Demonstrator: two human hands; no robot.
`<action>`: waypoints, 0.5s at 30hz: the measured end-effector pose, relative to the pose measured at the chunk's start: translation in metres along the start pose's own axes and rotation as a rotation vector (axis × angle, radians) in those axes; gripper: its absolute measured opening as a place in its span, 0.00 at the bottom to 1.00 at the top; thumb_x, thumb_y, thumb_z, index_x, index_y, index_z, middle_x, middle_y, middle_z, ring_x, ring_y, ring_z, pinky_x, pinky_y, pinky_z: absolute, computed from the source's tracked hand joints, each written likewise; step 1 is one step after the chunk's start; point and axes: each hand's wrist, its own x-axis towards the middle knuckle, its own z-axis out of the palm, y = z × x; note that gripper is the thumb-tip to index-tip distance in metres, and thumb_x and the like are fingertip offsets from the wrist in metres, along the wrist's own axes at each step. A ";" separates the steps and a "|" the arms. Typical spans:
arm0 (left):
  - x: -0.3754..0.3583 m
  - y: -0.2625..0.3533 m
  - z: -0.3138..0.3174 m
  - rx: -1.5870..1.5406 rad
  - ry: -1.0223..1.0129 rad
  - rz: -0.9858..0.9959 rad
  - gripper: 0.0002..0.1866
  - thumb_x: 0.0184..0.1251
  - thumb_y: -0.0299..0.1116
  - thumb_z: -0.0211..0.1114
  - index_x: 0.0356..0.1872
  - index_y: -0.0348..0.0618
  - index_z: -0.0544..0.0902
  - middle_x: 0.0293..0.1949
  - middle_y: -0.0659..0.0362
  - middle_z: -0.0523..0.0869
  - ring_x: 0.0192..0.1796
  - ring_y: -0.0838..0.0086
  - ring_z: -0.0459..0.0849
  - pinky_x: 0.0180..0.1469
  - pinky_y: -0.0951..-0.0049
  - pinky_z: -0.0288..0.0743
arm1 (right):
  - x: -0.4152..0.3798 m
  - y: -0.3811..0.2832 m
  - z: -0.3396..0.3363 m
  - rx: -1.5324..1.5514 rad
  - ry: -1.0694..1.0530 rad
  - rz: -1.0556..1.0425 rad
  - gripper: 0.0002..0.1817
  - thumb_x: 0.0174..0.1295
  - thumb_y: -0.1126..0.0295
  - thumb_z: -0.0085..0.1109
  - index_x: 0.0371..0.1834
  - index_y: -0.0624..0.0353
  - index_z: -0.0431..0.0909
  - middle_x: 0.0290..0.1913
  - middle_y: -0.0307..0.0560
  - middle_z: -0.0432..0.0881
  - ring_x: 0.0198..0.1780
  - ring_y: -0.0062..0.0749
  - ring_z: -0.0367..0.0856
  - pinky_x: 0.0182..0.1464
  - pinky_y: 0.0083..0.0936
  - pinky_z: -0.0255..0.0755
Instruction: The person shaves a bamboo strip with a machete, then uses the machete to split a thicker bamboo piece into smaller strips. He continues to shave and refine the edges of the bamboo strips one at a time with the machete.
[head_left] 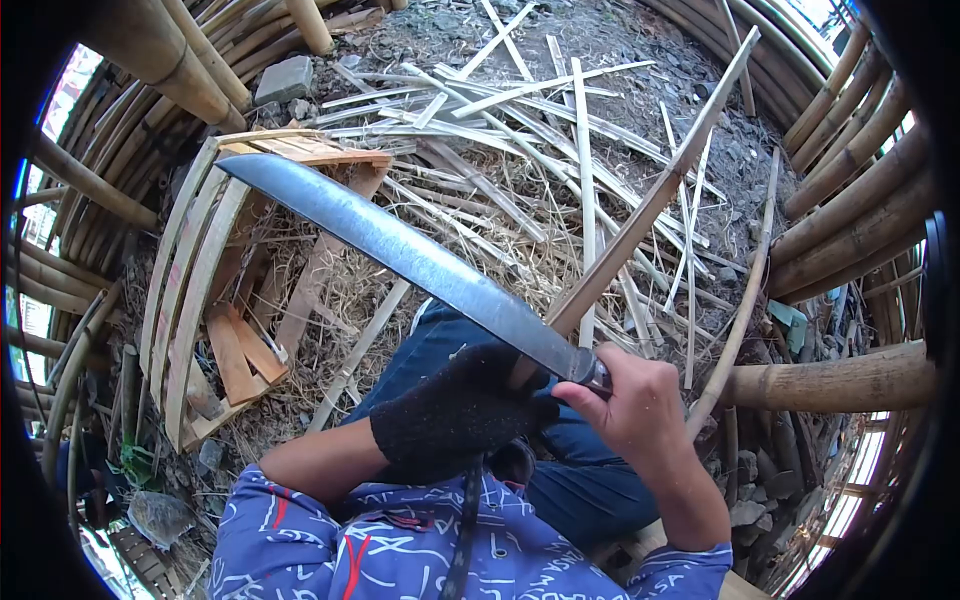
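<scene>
My right hand [640, 410] grips the handle of a long steel machete [400, 250], whose blade points up and to the left. My left hand [455, 410], in a black knit glove, holds the lower end of a thin bamboo strip [650, 200]. The strip runs up and to the right, and the blade's edge meets it close to the handle. Both hands sit above my knee in blue trousers [440, 340].
Several split bamboo strips and shavings [520, 130] litter the ground ahead. Curved bamboo slats and wood offcuts [230, 340] lie to the left. Thick bamboo poles [850, 380] ring the spot on the right and left. A grey stone [283, 78] lies at the back.
</scene>
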 end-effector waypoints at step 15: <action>0.001 -0.005 0.006 -0.160 0.110 -0.045 0.07 0.63 0.28 0.60 0.37 0.37 0.73 0.25 0.58 0.78 0.23 0.77 0.83 0.24 0.76 0.76 | 0.011 0.029 -0.002 -0.144 0.025 -0.118 0.32 0.48 0.37 0.62 0.18 0.58 0.68 0.16 0.46 0.73 0.18 0.43 0.77 0.21 0.33 0.69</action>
